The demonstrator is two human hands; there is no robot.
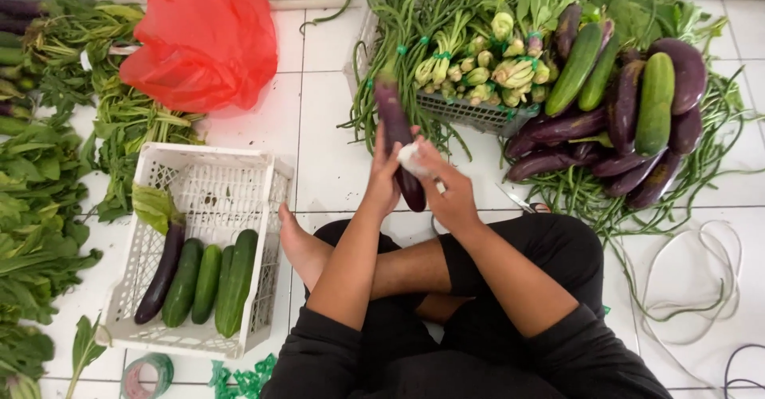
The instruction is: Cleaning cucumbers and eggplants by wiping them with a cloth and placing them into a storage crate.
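Gripping a long purple eggplant (401, 140) at 12 o'clock, the left hand (384, 177) is clamping its firm, slick, likely light middle while the right hand (443, 185) fingers are pinching a white cloth (412, 158) against it.

A red plastic bag (203, 44) lies far left; a white crate (267, 184) (holding cucumbers (211, 279)) sits near left; leafy greens (36, 200) line the left edge.

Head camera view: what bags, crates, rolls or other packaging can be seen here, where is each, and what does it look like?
Red plastic bag: top left on the tiles, crumpled, shiny.
White plastic crate: lower left, rectangular, lattice walls, holding an eggplant and cucumbers.
Grey mesh basket: top centre, under bundled greens.
Tape roll: bottom left, round, greenish.
Left hand and right hand hold an eggplant. No signs or screens.
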